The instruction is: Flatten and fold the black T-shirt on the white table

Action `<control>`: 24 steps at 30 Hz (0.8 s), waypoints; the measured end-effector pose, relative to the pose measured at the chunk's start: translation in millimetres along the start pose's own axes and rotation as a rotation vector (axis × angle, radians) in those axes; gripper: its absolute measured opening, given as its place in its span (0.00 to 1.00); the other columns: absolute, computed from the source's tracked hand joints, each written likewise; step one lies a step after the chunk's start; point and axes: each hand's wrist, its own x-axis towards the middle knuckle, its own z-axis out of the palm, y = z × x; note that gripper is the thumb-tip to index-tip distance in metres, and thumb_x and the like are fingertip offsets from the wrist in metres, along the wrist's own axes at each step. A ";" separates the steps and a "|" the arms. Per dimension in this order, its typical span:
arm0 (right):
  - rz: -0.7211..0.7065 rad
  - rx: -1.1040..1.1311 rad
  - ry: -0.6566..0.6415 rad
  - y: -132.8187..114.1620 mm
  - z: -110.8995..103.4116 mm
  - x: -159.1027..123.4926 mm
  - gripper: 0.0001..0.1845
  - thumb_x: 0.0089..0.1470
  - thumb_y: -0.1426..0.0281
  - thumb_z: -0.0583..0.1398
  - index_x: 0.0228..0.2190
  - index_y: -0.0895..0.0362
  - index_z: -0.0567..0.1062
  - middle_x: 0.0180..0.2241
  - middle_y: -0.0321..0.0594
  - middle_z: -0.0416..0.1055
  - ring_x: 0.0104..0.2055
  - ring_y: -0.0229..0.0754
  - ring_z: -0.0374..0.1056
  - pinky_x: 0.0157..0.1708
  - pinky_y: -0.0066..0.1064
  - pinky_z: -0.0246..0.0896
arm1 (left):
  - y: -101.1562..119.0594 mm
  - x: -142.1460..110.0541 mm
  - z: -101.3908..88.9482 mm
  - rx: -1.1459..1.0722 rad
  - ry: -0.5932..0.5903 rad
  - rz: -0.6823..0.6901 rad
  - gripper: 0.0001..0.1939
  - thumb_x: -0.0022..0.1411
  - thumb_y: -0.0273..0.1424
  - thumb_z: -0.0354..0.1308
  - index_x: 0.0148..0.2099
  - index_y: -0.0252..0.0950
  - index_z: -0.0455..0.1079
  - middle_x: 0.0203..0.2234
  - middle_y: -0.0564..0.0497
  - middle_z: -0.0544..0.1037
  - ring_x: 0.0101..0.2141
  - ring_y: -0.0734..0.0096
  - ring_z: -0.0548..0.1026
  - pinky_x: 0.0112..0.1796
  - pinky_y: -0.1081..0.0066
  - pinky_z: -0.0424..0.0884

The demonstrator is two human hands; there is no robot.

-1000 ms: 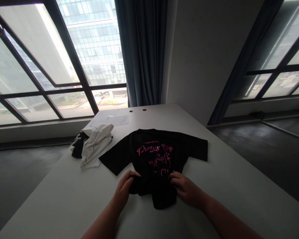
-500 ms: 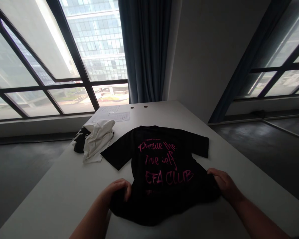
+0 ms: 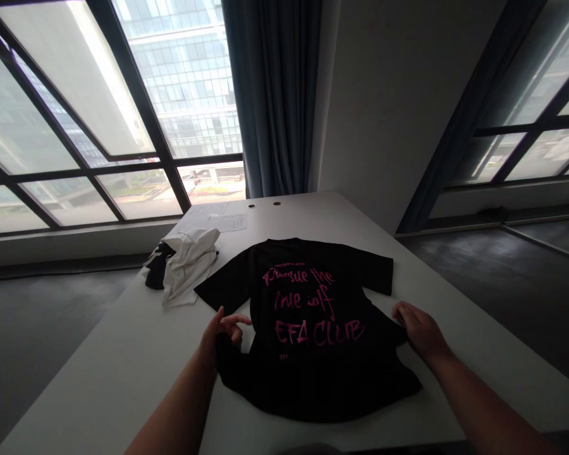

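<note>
Black T-shirt (image 3: 313, 392) laid out at the middle of the pale surface (image 3: 123, 373), towards the near edge. Neckline placed at the far end, hem at the near end, sleeves spread left and right. Pink lettering (image 3: 296, 332) seen across the upper side, "EFA CLUB" legible in its largest line. Hem curved and partly rumpled; cloth raised at the left hem corner.

Left hand (image 3: 226, 332) placed at that raised corner and touched by the cloth. Thumb and index finger held apart, the index pointed right; whether any cloth is caught in the grip by the lower fingers cannot be told.

Right hand (image 3: 422, 328) placed at the shirt's right side, where the edge is drawn out to a point. Fingers curled inward; whether fabric is pinched in this grip cannot be told either.

White cloth (image 3: 192, 259) bunched at the left edge, beyond the left sleeve, with dark cloth (image 3: 157, 268) partly covered by it. Printed papers (image 3: 228, 222) laid flat farther back, near the window.
</note>
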 end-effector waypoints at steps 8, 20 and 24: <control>-0.032 -0.049 -0.021 -11.6 0.4 -1.9 0.24 0.63 0.51 0.49 0.23 0.51 0.68 0.21 0.36 0.69 0.26 0.44 0.67 0.30 0.35 0.62 | 3.5 1.5 -9.2 -0.043 -0.067 0.069 0.42 0.73 0.58 0.40 0.70 0.30 0.64 0.18 0.54 0.73 0.17 0.72 0.70 0.31 0.67 0.75; -0.246 -0.022 -0.098 -15.0 5.7 1.8 0.16 0.60 0.54 0.57 0.32 0.50 0.79 0.40 0.43 0.80 0.47 0.53 0.74 0.53 0.46 0.68 | 9.0 5.8 -1.7 -0.001 0.094 0.097 0.46 0.70 0.60 0.45 0.79 0.40 0.41 0.58 0.32 0.76 0.47 0.49 0.81 0.39 0.61 0.77; -0.228 -0.022 -0.112 -12.0 6.0 3.7 0.17 0.59 0.54 0.57 0.32 0.50 0.80 0.41 0.44 0.80 0.48 0.54 0.74 0.54 0.47 0.68 | 8.9 9.5 0.6 -0.070 0.154 0.102 0.42 0.72 0.58 0.44 0.79 0.46 0.41 0.66 0.34 0.67 0.58 0.44 0.75 0.39 0.58 0.79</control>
